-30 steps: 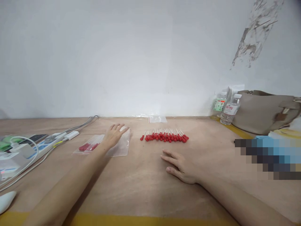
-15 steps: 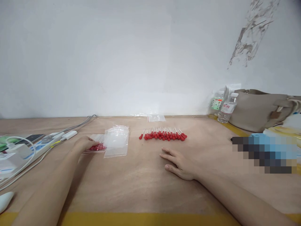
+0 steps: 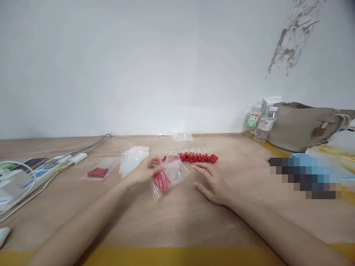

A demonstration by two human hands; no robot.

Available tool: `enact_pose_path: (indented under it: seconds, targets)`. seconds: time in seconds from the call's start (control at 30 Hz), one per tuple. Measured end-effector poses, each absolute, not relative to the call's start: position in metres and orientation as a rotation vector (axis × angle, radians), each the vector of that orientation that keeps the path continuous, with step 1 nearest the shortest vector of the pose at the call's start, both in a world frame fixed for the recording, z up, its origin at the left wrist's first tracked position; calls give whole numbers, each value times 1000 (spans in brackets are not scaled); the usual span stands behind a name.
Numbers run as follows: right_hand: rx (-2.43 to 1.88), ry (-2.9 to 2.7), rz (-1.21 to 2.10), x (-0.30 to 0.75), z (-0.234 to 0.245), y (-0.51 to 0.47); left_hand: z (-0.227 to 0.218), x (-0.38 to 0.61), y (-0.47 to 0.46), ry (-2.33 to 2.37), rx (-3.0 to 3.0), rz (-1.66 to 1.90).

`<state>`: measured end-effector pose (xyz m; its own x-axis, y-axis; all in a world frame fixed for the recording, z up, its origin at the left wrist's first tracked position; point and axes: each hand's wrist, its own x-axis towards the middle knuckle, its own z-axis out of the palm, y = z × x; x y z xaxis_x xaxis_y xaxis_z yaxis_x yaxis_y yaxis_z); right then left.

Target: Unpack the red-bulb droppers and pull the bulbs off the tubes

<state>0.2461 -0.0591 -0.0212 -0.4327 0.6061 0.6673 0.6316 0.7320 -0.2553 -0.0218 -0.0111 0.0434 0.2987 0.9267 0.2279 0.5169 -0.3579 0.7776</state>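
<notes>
My left hand [image 3: 144, 172] is closed on a small clear zip bag with red-tipped sticks inside [image 3: 165, 178], held just above the wooden table [image 3: 172, 221] in front of me. My right hand [image 3: 212, 182] lies open and flat on the table beside that bag, fingers pointing left. Behind both hands lies a row of several loose red-tipped sticks [image 3: 195, 155]. A stack of empty clear bags [image 3: 133, 159] sits to the left of the row, and another filled bag of red-tipped sticks [image 3: 99, 170] lies further left.
A power strip with cables and chargers [image 3: 41, 171] occupies the left side. Two water bottles [image 3: 260, 123] and a beige handbag [image 3: 302, 125] stand at the back right against the white wall. One more clear bag [image 3: 181, 137] lies by the wall. A yellow strip marks the table's near edge.
My left hand went from the empty bag stack to the filled bags at the left, then carried one filled bag to the middle. My right hand shifted slightly forward, staying flat.
</notes>
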Motion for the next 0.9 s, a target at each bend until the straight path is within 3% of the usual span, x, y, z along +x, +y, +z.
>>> enact_pose_path:
  seconds: [0.13, 0.33, 0.53, 0.9]
  targets:
    - [-808, -2302, 20, 246, -17, -64, 10, 29, -22, 895, 1892, 581]
    - [-919, -2431, 207, 242, -16, -69, 4, 29, -25, 1017, 1624, 697]
    - [-1117, -2350, 142, 243, -18, -66, 6, 5, -38, 1110, 1125, 701]
    - [-983, -2210, -5, 234, -12, -69, -2, 28, -48, 913, 1122, 750]
